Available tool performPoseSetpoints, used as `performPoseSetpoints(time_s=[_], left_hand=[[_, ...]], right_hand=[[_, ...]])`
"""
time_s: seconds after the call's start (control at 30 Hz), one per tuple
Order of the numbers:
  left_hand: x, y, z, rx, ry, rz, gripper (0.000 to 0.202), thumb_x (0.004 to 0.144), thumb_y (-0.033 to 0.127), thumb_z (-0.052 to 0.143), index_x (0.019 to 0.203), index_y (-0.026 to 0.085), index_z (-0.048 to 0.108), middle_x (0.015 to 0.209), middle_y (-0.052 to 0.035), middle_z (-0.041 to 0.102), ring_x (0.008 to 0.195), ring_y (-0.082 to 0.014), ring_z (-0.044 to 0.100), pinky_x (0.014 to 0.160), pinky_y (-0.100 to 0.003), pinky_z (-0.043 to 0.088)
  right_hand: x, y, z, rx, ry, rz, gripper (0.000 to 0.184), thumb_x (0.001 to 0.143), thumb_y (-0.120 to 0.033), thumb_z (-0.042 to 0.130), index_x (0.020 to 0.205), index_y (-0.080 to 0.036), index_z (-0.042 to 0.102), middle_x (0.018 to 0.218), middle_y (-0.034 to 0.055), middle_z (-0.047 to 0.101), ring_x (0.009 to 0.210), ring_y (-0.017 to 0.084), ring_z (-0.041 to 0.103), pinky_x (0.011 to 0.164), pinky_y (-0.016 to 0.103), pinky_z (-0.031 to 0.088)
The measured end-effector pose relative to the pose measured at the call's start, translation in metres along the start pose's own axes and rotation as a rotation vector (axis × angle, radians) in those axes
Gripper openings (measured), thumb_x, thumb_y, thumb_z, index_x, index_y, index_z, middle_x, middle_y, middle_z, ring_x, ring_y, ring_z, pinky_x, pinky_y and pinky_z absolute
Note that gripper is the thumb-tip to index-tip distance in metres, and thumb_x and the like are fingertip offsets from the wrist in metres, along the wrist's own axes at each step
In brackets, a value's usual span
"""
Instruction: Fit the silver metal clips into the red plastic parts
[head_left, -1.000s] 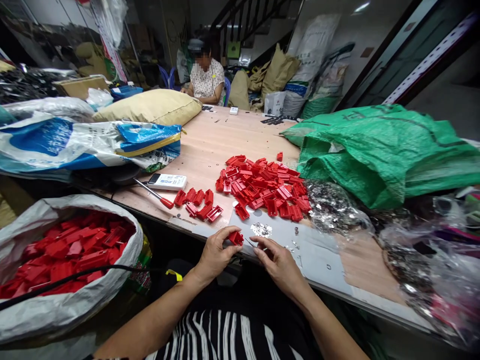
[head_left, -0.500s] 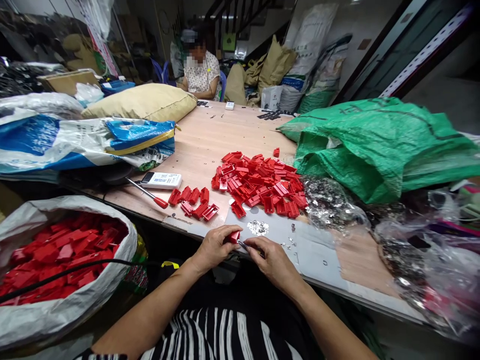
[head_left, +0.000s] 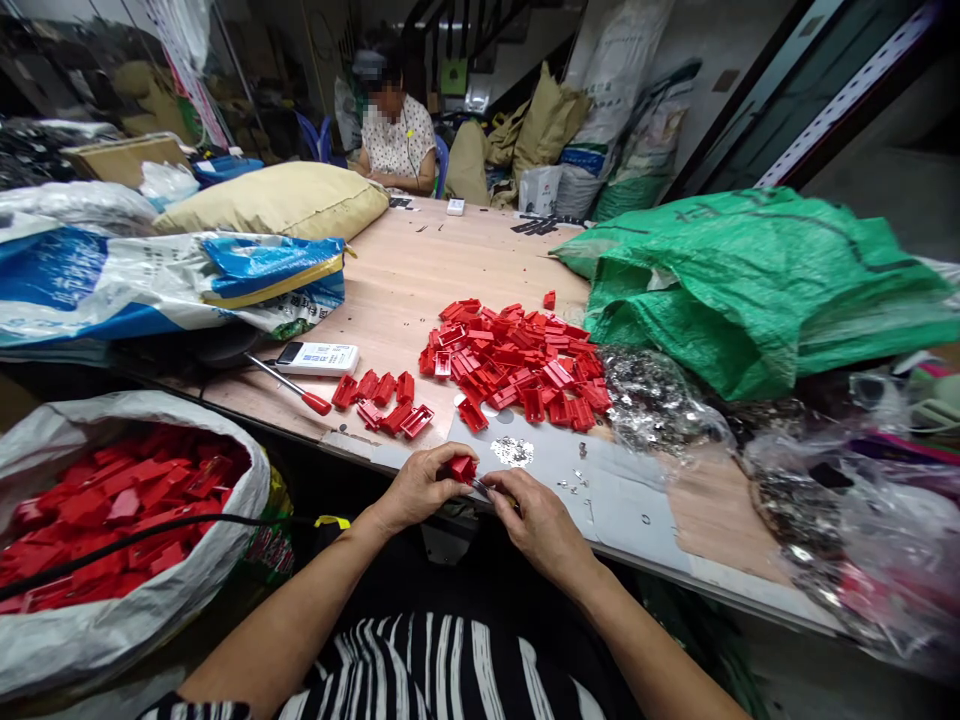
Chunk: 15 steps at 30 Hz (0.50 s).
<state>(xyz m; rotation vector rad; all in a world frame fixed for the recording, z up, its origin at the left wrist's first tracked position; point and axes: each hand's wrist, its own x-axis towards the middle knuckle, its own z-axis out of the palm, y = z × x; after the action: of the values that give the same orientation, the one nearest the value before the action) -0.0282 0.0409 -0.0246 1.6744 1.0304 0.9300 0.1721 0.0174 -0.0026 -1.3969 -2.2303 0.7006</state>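
Observation:
My left hand [head_left: 416,488] is closed around a small red plastic clip [head_left: 463,467] at the table's near edge. My right hand [head_left: 536,520] pinches a thin metal piece [head_left: 484,489] whose tip meets the clip. Just beyond the hands lies a little heap of small silver metal parts [head_left: 512,451] on a grey sheet [head_left: 600,490]. A big pile of red clips [head_left: 517,365] covers the table's middle. A smaller group of red clips [head_left: 382,400] lies to its left.
A white sack of red clips [head_left: 112,500] stands at my lower left. A red-handled screwdriver [head_left: 289,385] and white remote [head_left: 316,357] lie near blue-white sacks [head_left: 150,285]. Green bag [head_left: 750,290] and clear bags of metal parts [head_left: 840,520] fill the right. Another person [head_left: 394,135] sits at the far end.
My right hand closed in on the red clip and now holds a thin metal piece against it. Both hands drew slightly toward my body.

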Motion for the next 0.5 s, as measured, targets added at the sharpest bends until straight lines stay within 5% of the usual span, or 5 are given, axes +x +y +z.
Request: performPoseSetpoints(time_s=[0.33,0.5], left_hand=[[-0.001,-0.004,-0.006,-0.406,-0.097,-0.063,0.044,0.073,0.023,0.073,0.114,0.019,0.056,0.105,-0.0049,0.063,0.094,-0.0184,0.060,0.084,-0.030,0.048],[-0.001,-0.006,-0.007,-0.428,-0.092,-0.071,0.043,0.071,0.022,0.075,0.110,0.020,0.058,0.102,-0.0029,0.061,0.092,-0.0169,0.059,0.082,-0.028,0.047]], right_hand=[[0.010,0.002,0.013,0.120,0.093,-0.182,0.022,0.085,-0.012,0.052,0.103,-0.023,0.061,0.091,0.0041,0.061,0.085,0.018,0.059,0.076,0.029,0.047],[0.019,-0.004,0.011,0.199,0.091,-0.103,0.011,0.083,-0.015,0.055,0.091,-0.022,0.059,0.085,0.0008,0.061,0.079,0.016,0.057,0.073,0.027,0.044]])
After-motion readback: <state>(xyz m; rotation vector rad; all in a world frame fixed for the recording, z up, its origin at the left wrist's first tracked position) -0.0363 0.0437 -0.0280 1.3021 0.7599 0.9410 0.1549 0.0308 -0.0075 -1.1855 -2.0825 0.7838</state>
